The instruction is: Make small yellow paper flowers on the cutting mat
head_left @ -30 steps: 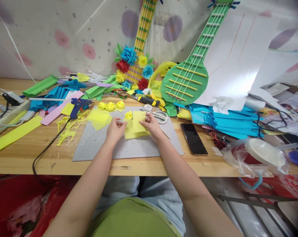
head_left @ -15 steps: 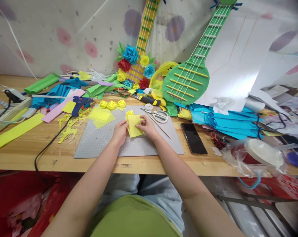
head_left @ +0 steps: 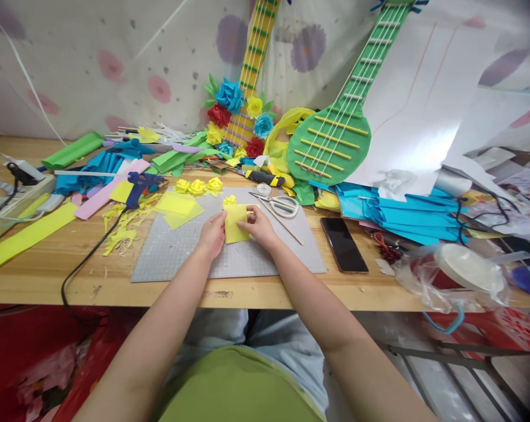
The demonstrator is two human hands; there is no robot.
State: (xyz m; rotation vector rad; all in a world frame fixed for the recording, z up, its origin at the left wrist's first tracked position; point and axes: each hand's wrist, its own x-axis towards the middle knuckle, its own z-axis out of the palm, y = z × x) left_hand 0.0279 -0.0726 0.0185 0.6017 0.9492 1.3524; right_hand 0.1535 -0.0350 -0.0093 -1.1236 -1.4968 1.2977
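Note:
Between my hands, over the grey cutting mat (head_left: 177,258), is a piece of yellow paper (head_left: 236,228). My left hand (head_left: 212,233) pinches its left edge. At its right edge my right hand (head_left: 261,227) grips it with thumb and fingers. Just beyond the paper's top edge shows a small yellow paper flower (head_left: 229,200). Several more yellow paper flowers (head_left: 197,187) sit in a row at the mat's back edge. To their left lie loose yellow paper squares (head_left: 179,206). Scissors (head_left: 283,204) and a thin wooden stick (head_left: 286,227) rest right of my hands.
A blue glue gun (head_left: 137,189) with a cable stands left of the mat, near yellow scraps (head_left: 122,231). On the right are a phone (head_left: 344,245) and folded blue paper (head_left: 392,214). A green paper lute (head_left: 335,140) and a flower-trimmed yellow one (head_left: 251,64) lean at the back.
The yellow paper has turned slightly and sits a little more upright between my hands. My right fingers have shifted slightly along its right edge. The whole view has drifted a little.

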